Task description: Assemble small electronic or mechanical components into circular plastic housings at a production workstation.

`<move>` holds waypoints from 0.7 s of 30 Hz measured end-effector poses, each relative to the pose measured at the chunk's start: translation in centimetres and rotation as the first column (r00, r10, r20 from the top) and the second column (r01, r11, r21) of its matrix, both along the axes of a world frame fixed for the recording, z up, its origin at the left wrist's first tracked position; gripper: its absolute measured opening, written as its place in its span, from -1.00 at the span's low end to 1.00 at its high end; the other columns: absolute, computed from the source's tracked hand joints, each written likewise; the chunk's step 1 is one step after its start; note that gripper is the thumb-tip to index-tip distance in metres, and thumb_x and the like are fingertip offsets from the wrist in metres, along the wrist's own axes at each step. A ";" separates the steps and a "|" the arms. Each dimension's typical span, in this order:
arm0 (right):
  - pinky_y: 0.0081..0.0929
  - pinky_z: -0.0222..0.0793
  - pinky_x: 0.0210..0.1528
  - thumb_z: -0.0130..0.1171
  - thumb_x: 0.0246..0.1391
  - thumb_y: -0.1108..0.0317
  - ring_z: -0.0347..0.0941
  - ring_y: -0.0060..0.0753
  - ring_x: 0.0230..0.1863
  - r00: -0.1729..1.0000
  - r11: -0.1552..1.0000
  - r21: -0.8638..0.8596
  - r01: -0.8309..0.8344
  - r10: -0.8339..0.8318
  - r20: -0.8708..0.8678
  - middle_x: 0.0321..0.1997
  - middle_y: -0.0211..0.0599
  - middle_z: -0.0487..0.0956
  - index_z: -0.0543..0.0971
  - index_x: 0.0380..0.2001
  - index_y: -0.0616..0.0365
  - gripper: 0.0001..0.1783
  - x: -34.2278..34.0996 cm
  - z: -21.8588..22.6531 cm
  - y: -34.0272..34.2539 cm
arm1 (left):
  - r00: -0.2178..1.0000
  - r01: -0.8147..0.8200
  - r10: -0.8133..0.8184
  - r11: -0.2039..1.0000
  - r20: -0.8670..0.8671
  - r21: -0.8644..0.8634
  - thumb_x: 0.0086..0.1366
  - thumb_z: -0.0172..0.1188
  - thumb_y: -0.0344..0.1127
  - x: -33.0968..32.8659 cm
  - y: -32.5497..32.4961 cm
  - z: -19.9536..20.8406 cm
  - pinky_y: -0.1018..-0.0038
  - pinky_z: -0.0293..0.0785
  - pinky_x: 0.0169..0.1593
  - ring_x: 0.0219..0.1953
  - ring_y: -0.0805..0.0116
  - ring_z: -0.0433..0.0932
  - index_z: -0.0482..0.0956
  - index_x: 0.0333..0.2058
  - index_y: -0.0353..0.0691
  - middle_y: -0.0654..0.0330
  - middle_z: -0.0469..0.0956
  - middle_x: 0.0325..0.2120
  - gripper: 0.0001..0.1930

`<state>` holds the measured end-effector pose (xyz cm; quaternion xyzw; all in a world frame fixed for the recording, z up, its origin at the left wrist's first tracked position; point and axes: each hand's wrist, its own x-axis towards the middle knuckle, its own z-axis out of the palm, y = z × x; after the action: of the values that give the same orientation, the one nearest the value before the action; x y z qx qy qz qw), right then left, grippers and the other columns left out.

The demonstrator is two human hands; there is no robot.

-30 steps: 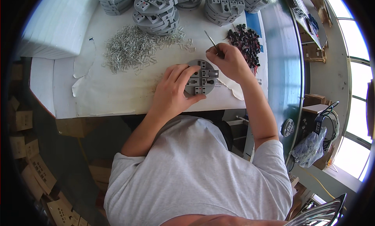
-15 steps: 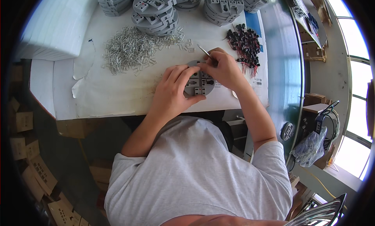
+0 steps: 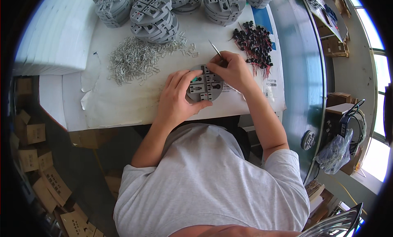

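A round grey plastic disc (image 3: 197,94) with raised blocks and slots lies flat near the front of the table. My left hand (image 3: 177,93) curls around its left side, with the thumb along the near rim and the fingers over the far left. A small green spot shows by the left fingertips. In my right hand (image 3: 233,71) is a slim pointed metal tool (image 3: 215,48), its tip pointing up and away from the disc. The right fingertips rest at the disc's far right edge. Whatever they may pinch there is hidden.
A heap of small U-shaped metal wire pieces (image 3: 133,59) lies left of the disc. Black parts with red wires (image 3: 254,42) are piled at the right. Stacks of similar grey discs (image 3: 153,20) stand along the back. White foam sheets (image 3: 55,36) rise at the left.
The metal tool has swung to point more straight away from me. My right fingers have shifted slightly on the disc, and my left fingers uncover more of it. The whole view has moved a little.
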<state>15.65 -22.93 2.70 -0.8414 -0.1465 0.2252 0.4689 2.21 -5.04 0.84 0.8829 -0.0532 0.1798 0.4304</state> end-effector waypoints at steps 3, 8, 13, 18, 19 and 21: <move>-0.54 0.41 -0.30 0.48 0.17 0.23 0.43 -0.71 -0.39 0.984 0.990 -0.142 0.002 0.024 0.179 -0.44 -0.45 0.62 0.69 -0.29 0.32 -0.68 -0.4 0.2 0.6 | 1.000 0.001 -0.002 1.000 -0.015 0.000 -0.24 0.72 -0.31 0.2 -0.1 0.1 0.11 0.55 0.17 0.12 -0.04 0.58 0.58 0.17 -0.14 0.07 0.60 0.08 -0.13; -0.54 0.45 -0.23 0.45 0.12 0.31 0.48 -0.68 -0.34 0.997 0.998 0.060 -0.008 0.013 -0.070 -0.38 -0.43 0.66 0.69 -0.29 0.31 -0.75 0.7 -0.2 -0.6 | 0.998 -0.017 0.017 1.000 -0.059 0.006 -0.23 0.72 -0.29 0.1 -0.2 0.4 0.11 0.57 0.17 0.13 -0.05 0.58 0.59 0.18 -0.14 0.06 0.60 0.09 -0.13; -0.56 0.46 -0.20 0.41 0.10 0.37 0.49 -0.67 -0.32 0.993 0.994 0.103 -0.034 0.045 -0.108 -0.36 -0.44 0.67 0.69 -0.29 0.32 -0.79 0.6 0.0 -0.7 | 0.999 -0.010 0.010 1.000 -0.032 0.016 -0.22 0.73 -0.27 0.2 -0.1 0.1 0.11 0.57 0.18 0.13 -0.06 0.58 0.59 0.18 -0.14 0.05 0.60 0.09 -0.12; -0.57 0.45 -0.20 0.42 0.14 0.36 0.48 -0.66 -0.33 0.977 0.987 -0.067 -0.143 0.151 0.149 -0.40 -0.50 0.62 0.69 -0.29 0.29 -0.81 0.1 0.1 -0.4 | 0.999 -0.002 0.003 1.000 -0.036 0.027 -0.21 0.73 -0.26 0.3 0.0 0.2 0.11 0.56 0.18 0.13 -0.06 0.58 0.59 0.19 -0.15 0.03 0.59 0.10 -0.13; -0.57 0.45 -0.20 0.42 0.14 0.36 0.48 -0.66 -0.33 0.977 0.988 -0.068 -0.142 0.151 0.149 -0.40 -0.50 0.62 0.69 -0.29 0.29 -0.81 0.2 0.0 -0.4 | 0.999 0.002 -0.002 1.000 -0.042 0.021 -0.16 0.72 -0.26 0.3 0.0 0.4 0.12 0.55 0.18 0.14 -0.06 0.58 0.59 0.19 -0.16 0.03 0.59 0.10 -0.16; -0.59 0.40 -0.29 0.42 0.20 0.31 0.45 -0.68 -0.39 0.995 0.995 0.069 -0.071 0.075 -0.062 -0.45 -0.53 0.57 0.69 -0.30 0.25 -0.79 0.9 -0.7 -0.8 | 0.999 0.007 -0.006 1.000 -0.047 0.016 -0.12 0.71 -0.26 0.3 0.1 0.6 0.13 0.55 0.18 0.14 -0.05 0.58 0.59 0.19 -0.16 0.02 0.59 0.10 -0.18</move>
<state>16.56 -23.78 1.98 -0.8117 -0.1694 0.2642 0.4926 2.52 -4.90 1.47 0.8902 -0.0474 0.1573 0.4250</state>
